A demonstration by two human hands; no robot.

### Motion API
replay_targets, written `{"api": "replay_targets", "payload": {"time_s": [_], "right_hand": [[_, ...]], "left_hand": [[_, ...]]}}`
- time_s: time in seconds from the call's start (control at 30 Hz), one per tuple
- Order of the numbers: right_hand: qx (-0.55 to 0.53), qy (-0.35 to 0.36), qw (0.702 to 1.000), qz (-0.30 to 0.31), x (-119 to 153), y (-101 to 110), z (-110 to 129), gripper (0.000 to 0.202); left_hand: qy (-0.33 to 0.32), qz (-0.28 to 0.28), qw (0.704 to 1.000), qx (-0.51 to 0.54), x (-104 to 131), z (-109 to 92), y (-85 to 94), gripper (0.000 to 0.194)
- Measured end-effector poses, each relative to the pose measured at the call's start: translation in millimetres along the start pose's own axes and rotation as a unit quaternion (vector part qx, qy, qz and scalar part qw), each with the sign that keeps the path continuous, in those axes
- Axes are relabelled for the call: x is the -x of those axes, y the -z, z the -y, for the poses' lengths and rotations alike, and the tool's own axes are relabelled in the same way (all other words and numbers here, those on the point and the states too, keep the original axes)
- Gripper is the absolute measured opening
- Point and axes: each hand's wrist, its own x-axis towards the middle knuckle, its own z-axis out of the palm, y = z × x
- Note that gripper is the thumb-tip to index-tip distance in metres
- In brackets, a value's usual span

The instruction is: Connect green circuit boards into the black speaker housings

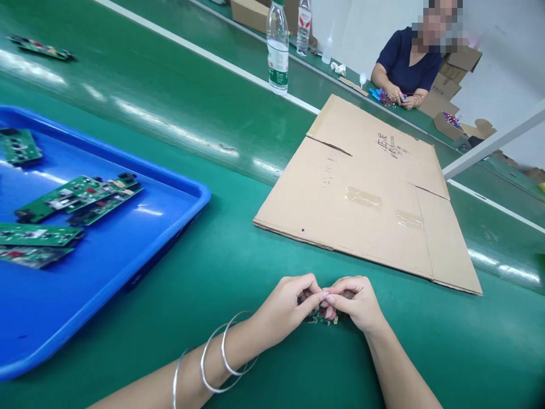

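My left hand point(293, 304), with silver bangles on its forearm, is closed in a pinch. Its thumb and fingertips meet those of my right hand point(355, 301), which is pinched shut as well. Whatever lies between the fingertips is hidden or too small to make out. Directly below the fingers, a small green circuit board point(315, 318) shows in part on the green table point(238, 284). Both hands cover most of it, and I cannot tell whether the fingers press on it.
To the left stands a blue tray point(170, 238) holding several circuit boards point(72, 196). A flattened cardboard box point(340, 165) lies beyond my hands. Farther back are a water bottle point(278, 57), another circuit board point(40, 48) and a seated co-worker point(406, 62) handling wired parts.
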Motion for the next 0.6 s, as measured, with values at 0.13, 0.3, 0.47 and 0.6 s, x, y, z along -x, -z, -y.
{"api": "replay_targets", "payload": {"time_s": [0.13, 0.3, 0.47, 0.6], "right_hand": [[0.019, -0.015, 1.0, -0.006, 0.4, -0.4, 1.4, 0.019], [0.017, -0.013, 1.0, -0.005, 0.4, -0.1, 0.9, 0.018], [0.025, -0.01, 1.0, 0.01, -0.7, 3.2, -1.8, 0.021], [0.022, -0.013, 1.0, 0.0, -0.4, 1.4, -0.7, 0.021]], "left_hand": [[-0.025, 0.001, 1.0, -0.007, 0.5, -0.4, 0.2, 0.023], [-0.017, 0.007, 0.999, -0.03, -0.4, -1.0, 1.1, 0.023], [0.037, 0.015, 0.999, 0.019, -1.4, -0.9, 0.8, 0.022], [0.046, 0.013, 0.999, 0.017, -1.6, -1.3, 1.4, 0.021]]}}
